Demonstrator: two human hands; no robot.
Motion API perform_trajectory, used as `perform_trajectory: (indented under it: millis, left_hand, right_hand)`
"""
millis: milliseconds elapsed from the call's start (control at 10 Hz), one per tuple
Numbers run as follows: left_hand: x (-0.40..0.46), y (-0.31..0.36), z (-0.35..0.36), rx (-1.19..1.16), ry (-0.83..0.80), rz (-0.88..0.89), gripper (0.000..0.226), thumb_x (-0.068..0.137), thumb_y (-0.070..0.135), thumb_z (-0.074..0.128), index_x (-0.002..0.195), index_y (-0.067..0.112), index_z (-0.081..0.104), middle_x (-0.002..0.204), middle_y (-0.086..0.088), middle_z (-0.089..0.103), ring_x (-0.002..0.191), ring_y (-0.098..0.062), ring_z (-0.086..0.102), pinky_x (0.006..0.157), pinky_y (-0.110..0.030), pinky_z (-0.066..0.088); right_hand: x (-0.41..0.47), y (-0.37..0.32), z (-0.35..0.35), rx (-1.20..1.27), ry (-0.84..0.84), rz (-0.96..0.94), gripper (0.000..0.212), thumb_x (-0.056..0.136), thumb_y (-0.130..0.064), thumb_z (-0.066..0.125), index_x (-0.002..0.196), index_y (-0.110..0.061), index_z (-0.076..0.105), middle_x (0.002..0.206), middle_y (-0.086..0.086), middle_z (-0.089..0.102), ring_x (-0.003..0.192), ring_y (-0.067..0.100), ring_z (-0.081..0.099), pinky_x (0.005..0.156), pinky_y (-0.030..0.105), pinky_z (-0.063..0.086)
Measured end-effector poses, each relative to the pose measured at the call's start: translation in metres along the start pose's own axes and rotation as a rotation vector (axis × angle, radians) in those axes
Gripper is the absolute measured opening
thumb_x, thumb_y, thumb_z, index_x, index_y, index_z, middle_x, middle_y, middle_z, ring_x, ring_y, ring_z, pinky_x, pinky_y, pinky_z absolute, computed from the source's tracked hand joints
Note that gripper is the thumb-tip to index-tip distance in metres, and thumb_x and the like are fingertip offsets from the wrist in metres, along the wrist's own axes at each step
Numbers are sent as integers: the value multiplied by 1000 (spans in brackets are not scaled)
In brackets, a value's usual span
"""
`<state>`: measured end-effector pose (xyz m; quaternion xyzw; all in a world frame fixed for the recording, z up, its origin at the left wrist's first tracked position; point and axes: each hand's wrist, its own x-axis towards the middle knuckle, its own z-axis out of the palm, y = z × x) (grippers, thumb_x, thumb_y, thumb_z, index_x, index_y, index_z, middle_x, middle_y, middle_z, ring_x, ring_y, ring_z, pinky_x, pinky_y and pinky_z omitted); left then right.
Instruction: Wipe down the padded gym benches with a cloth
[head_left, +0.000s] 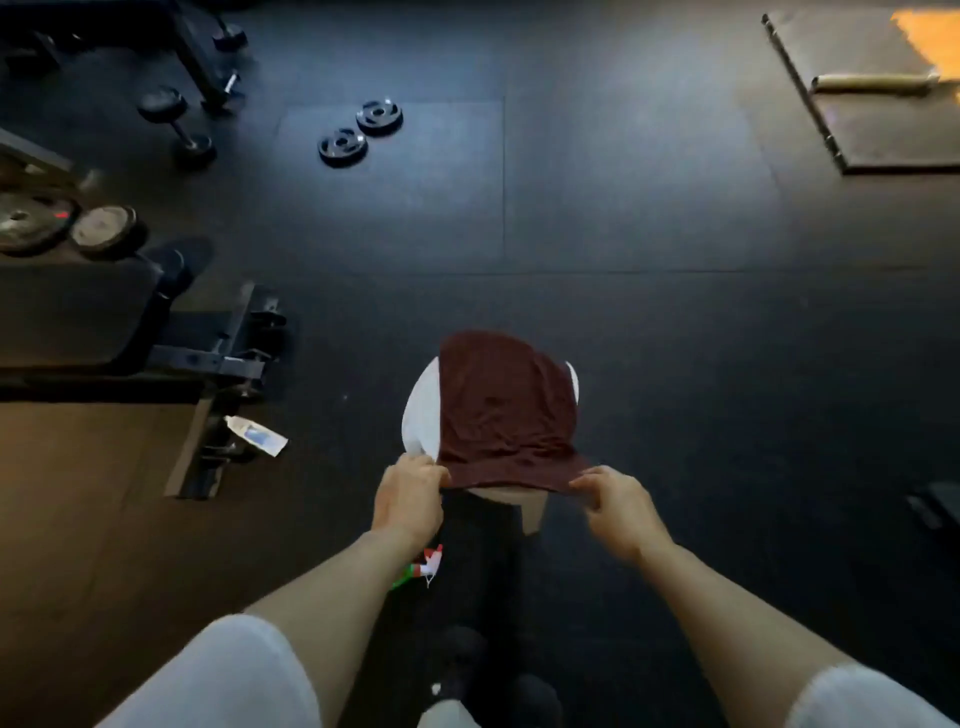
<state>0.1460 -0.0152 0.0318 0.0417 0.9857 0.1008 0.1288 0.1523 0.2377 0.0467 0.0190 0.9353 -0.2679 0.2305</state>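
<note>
Cloth (506, 410), dark maroon, draped over a white round stool (422, 410) at centre, covering most of its top; white shows on left and right edges. Left hand (410, 496) pinches the cloth's near-left corner, fingers curled round the edge. Right hand (618, 506) pinches the near-right corner, fingers curled likewise. Both arms reach forward, white sleeves at bottom. Padded bench (78, 312) sits well apart at left on a dark frame. Two weight plates (361, 133) lie on the black floor (675, 338) farther back; dumbbell (176, 124) upper left.
</note>
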Motion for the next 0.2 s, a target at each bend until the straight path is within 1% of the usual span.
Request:
perform_trajectory:
  millis: [100, 200]
  left_hand:
    - [-15, 4, 27, -23, -117, -86, 29, 92, 18, 56, 115, 28, 69, 117, 4, 62, 109, -20, 50, 92, -33, 44]
    - [-14, 14, 23, -76, -70, -79, 27, 92, 19, 56, 114, 25, 70, 117, 3, 63, 110, -22, 52, 95, -36, 44]
  right_hand:
    - [-5, 14, 22, -42, -86, 55, 33, 93, -10, 56, 124, -16, 65, 129, 0, 58, 115, 20, 57, 99, 30, 44]
    - [-2, 2, 13, -25, -40, 49, 33, 93, -10, 57, 125, -16, 65, 127, 2, 58, 118, 23, 55, 100, 33, 44]
